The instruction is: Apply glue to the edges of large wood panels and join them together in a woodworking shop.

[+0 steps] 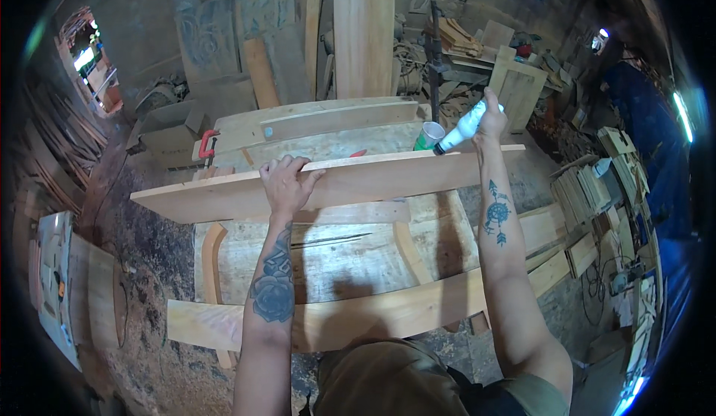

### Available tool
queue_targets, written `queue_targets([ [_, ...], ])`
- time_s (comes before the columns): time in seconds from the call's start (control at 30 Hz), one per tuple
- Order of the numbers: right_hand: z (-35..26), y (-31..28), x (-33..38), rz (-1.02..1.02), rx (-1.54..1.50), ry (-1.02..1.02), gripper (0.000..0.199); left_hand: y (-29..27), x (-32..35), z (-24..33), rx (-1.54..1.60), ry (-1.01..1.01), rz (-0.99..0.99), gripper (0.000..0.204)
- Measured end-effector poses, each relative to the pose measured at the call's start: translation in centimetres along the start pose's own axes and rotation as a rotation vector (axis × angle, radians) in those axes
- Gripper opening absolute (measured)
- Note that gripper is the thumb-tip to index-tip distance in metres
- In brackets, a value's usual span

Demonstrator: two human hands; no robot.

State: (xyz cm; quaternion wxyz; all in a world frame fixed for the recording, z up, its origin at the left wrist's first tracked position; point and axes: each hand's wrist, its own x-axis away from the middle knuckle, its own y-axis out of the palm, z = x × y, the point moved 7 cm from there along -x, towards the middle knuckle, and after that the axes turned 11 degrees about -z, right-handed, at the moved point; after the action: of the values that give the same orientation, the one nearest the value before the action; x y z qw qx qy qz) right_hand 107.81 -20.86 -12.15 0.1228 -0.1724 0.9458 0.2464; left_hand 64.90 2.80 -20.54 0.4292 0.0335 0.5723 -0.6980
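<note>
A long pale wooden plank [373,181] stands on edge across the workbench. My left hand [287,180] grips its top edge near the middle, fingers curled over it. My right hand [490,120] holds a white squeeze bottle [462,129] tilted nozzle-down toward the plank's top edge at the right. A white and green cup [429,136] stands just behind the plank, left of the bottle's nozzle.
A curved wooden plank [358,315] lies across the near side of the workbench [343,256]. A red clamp [206,145] sits at the back left. Boards lean against the far wall [363,39]. Stacked wood pieces [589,192] are at the right; sawdust covers the floor.
</note>
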Motion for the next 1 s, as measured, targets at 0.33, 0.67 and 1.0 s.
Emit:
queue_targets([
  [0.33, 0.9, -1.4, -1.1, 0.044, -0.017, 0.004, 0.023, -0.2, -0.2, -0.1, -0.008, -0.024, -0.001, 0.042],
  [0.67, 0.6, -0.3, -1.0, 0.023, 0.032, -0.003, 0.026, 0.3, -0.4, -0.7, 0.018, -0.046, -0.013, 0.038],
  [1.0, 3.0, -4.8, -1.3, 0.038, -0.213, 0.069, 0.029, 0.4, -0.4, -0.6, -0.009, -0.019, 0.006, 0.038],
])
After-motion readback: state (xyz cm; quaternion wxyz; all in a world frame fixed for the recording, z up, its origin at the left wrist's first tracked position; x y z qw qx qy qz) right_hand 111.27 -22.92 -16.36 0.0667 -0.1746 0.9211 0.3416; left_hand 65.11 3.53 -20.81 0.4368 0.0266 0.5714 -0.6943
